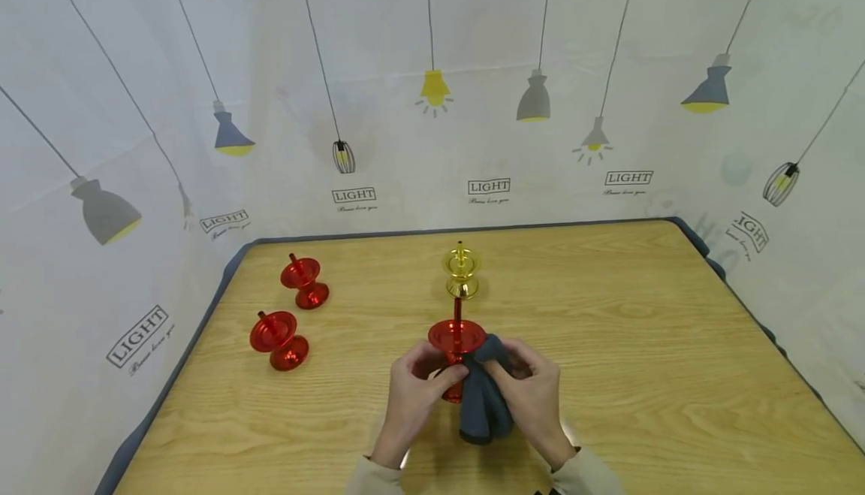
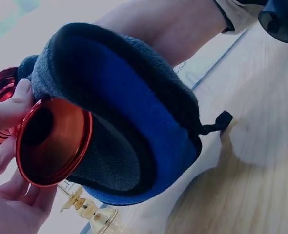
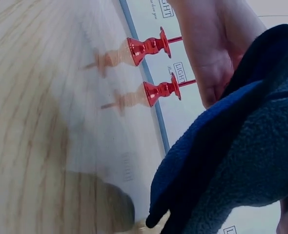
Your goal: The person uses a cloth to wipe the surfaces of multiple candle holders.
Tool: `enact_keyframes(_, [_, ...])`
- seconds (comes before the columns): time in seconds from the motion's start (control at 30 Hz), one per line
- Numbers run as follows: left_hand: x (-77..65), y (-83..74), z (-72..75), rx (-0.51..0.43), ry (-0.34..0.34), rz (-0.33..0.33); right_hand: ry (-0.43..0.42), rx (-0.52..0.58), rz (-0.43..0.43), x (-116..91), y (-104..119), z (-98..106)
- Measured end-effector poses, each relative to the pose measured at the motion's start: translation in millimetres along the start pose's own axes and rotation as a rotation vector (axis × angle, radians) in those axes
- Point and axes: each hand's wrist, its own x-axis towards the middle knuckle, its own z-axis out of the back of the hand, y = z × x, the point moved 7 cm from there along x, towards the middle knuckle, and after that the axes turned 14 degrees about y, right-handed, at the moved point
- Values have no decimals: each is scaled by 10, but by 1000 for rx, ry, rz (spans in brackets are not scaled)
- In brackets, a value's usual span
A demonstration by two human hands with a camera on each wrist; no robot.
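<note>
A shiny red candle holder (image 1: 456,336), with a round dish and a thin upright stem, is held above the table near its front. My left hand (image 1: 419,382) grips it below the dish; the left wrist view shows its hollow base (image 2: 56,141) tipped toward the camera. In my right hand (image 1: 537,390) is a folded dark grey-blue cloth (image 1: 483,397), pinched against the holder's right side. The cloth's bright blue inner face (image 2: 134,97) and a small hanging loop (image 2: 217,124) show in the left wrist view. Folds of cloth hide part of the holder's waist.
Two more red candle holders (image 1: 304,282) (image 1: 280,339) stand at the left of the wooden table (image 1: 642,345). A gold candle holder (image 1: 462,270) stands just beyond the hands. A white curtain (image 1: 405,119) printed with lamps surrounds the table's back and sides.
</note>
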Motion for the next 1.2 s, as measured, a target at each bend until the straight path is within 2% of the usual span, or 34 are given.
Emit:
enact_keyframes(0.23, [-17,-24,-18,38,23,-29,-5,-7,-13,8,-17,20])
enact_keyframes(0.4, [-18,-17,-49,56,64,-32,-10,-22,-35,12,-32,37])
enact_keyframes(0.67, [-3,28,-41,-11,125,1,-12,-3,-25,16,-15,35])
enact_keyframes(0.77, [-4,-5,-47,14,108,-28,-19,-4,-21,13,-5,33])
enact_keyframes(0.87, [-7,-42,-68,69,52,-43,-33,-21,-9,11,10,27])
enact_keyframes(1.03, [-12,-3,-48,72,-43,31,-23,-22,5,10,10,-7])
enact_keyframes(1.2, [-21,19,5,21,-66,48,-1,1,-1,6,-2,-20])
